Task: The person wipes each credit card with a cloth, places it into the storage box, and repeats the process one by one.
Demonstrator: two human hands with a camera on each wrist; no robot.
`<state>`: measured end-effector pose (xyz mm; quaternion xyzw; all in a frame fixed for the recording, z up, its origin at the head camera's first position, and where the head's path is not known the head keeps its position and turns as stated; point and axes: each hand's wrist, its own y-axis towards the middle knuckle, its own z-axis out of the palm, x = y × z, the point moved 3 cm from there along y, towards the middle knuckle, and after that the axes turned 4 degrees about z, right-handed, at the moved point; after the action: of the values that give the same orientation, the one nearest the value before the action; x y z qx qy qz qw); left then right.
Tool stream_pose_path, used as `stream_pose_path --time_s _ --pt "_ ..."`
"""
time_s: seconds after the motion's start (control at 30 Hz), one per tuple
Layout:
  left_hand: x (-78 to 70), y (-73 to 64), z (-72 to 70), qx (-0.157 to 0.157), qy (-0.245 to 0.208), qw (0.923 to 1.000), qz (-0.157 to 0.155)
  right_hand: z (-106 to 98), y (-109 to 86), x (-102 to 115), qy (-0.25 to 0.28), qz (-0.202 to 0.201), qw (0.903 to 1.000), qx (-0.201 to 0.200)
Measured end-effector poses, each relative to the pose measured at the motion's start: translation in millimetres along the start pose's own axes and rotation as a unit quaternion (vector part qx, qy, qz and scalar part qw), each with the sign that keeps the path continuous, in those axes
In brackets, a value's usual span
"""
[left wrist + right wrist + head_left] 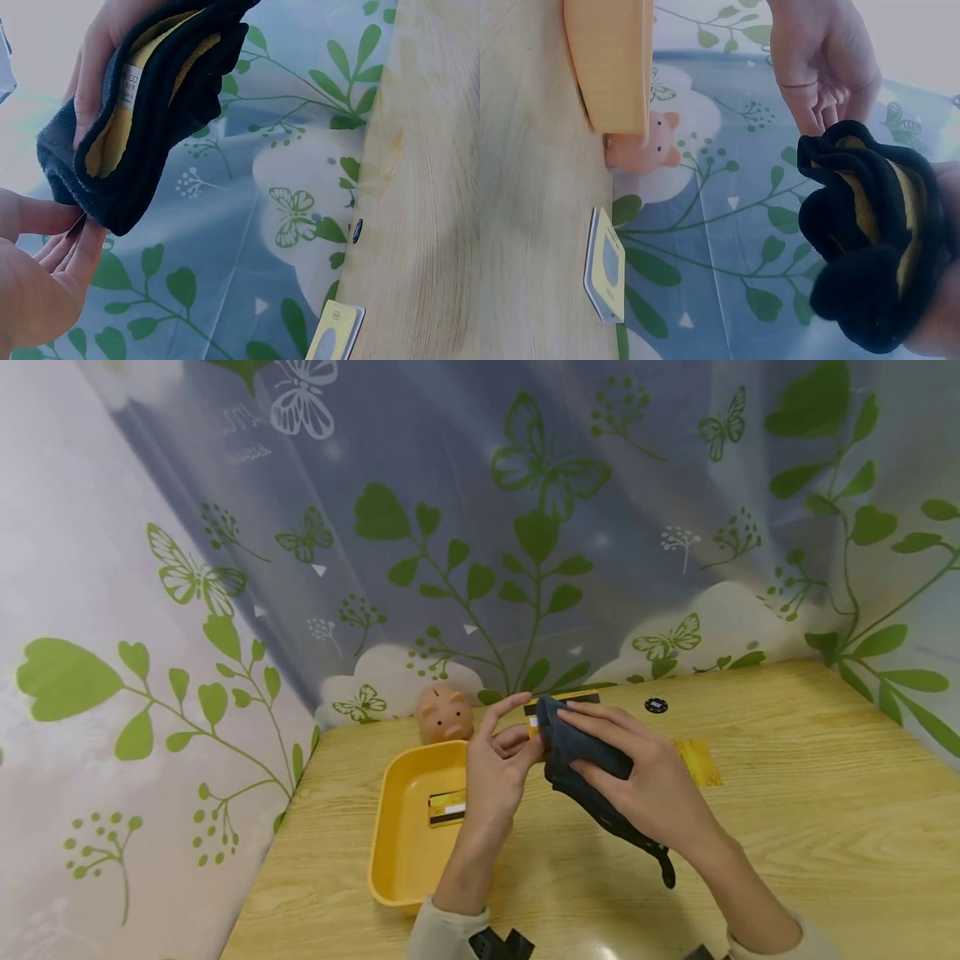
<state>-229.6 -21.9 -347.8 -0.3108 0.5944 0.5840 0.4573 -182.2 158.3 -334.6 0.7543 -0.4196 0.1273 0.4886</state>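
Observation:
A soft dark blue cloth item (588, 747) with a yellow lining is held up above the table between both hands. Its folded layers open toward the right wrist camera, and a white printed label shows inside in the left wrist view. My right hand (652, 777) grips it from the right, thumb below and fingers over the top. With thumb and fingertips, my left hand (495, 777) pinches its lower corner, as the left wrist view shows. A black strap (663, 864) hangs from its near end. Past the hands stands a yellow box-like thing (604, 266) with a grey oval.
To the left is a yellow tray (380, 852) with a yellow card (447, 807) inside. A pink piggy bank (446, 714) stands behind the tray. A round black chip (656, 705) and another yellow card (699, 762) lie at the right. A patterned curtain (450, 527) borders the table.

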Motion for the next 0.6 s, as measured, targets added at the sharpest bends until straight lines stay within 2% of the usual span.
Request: stream_pose_path --time_s 0.23,0.6 --pt "-1.7 -0.4 1.1 0.005 -0.069 0.9974 0.022 -12.0 1.9 -6.3 -0.014 0.008 0.9996 -0.023" --pt "-2.1 -0.4 -2.6 0.000 -0.063 0.9975 0.033 -29.3 1.9 -16.7 -0.044 0.025 0.9979 -0.041"
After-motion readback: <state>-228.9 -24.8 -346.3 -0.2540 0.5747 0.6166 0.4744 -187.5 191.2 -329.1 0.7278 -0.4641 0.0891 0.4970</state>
